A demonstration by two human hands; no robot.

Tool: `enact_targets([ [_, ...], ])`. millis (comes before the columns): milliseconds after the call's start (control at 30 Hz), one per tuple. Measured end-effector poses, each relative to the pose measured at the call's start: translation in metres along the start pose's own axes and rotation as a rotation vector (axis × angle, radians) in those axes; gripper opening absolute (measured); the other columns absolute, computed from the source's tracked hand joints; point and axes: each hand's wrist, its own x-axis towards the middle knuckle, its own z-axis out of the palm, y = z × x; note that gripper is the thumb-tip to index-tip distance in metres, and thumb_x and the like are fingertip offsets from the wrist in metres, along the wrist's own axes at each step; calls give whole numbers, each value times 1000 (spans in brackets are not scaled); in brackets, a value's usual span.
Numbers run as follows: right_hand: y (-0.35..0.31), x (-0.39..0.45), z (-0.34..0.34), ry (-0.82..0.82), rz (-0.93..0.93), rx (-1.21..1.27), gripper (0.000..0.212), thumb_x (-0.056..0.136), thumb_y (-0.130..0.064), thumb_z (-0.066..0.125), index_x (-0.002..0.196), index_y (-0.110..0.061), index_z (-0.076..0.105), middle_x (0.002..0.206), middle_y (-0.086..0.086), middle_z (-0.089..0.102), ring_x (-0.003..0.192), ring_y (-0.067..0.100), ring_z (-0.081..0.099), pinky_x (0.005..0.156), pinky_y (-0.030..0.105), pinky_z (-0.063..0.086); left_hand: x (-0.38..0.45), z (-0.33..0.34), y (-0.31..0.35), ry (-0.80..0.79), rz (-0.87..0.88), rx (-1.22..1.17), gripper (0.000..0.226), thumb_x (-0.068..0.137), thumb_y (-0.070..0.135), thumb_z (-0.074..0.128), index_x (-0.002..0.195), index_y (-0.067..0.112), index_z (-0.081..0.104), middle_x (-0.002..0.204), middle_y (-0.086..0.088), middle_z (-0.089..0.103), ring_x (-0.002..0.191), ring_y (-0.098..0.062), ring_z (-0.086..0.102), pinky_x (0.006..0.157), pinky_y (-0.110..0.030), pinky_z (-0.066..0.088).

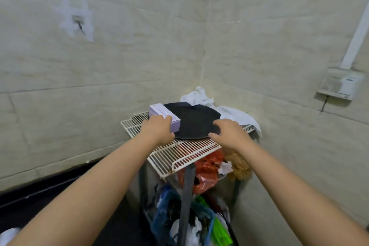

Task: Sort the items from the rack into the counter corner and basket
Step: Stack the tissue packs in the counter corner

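A white wire rack [179, 154] stands in the wall corner. On it lies a round black pan [196, 121], with a pale lilac box [162, 113] resting on its left edge. White cloths [199, 97] are heaped behind the pan. My left hand [157, 131] curls over the near end of the box and touches it. My right hand [229, 133] hovers at the pan's right front rim, fingers spread, thumb at the rim; I cannot tell whether it grips.
Below the rack hang crumpled bags, red [207, 170], blue [165, 209] and green [217, 227], with a brown scrubby bundle [238, 166]. A dark counter [40, 195] runs along the left wall. An electrical box [339, 84] is mounted on the right wall.
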Motion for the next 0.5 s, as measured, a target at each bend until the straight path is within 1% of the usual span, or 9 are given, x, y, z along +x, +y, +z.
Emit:
enact_targets([
  [133,20,60,11,-30,-54,-32,46,87,-35,50,126,-12,48,132,11,54,119,31,50,97,43,47,55,12,5,6,-84,-1,45,90,35,46,128,12,40,134,-14,49,122,-33,46,94,-42,43],
  [200,27,92,18,-49,-80,-73,43,88,-36,49,124,-12,50,128,11,56,116,31,51,94,42,47,87,20,5,15,-114,-9,48,90,40,45,130,12,39,135,-14,48,123,-33,45,93,-42,44],
  [267,32,125,26,-69,-119,-126,42,88,-37,48,122,-11,50,126,12,55,115,31,51,91,42,46,119,30,6,-8,-161,-4,54,90,45,45,132,12,38,137,-14,46,126,-33,43,96,-42,42],
  [400,44,181,42,-43,-182,-114,36,88,-35,48,108,-6,54,118,14,58,108,31,52,87,41,45,168,53,13,-82,-331,-89,67,85,58,47,132,12,38,137,-16,43,127,-35,41,102,-46,38],
  [500,54,214,56,-84,-235,-72,37,88,-34,47,111,-7,53,121,12,57,111,30,50,89,41,44,191,65,16,-126,-513,-194,74,81,61,52,134,12,35,142,-17,33,129,-39,37,101,-48,39],
])
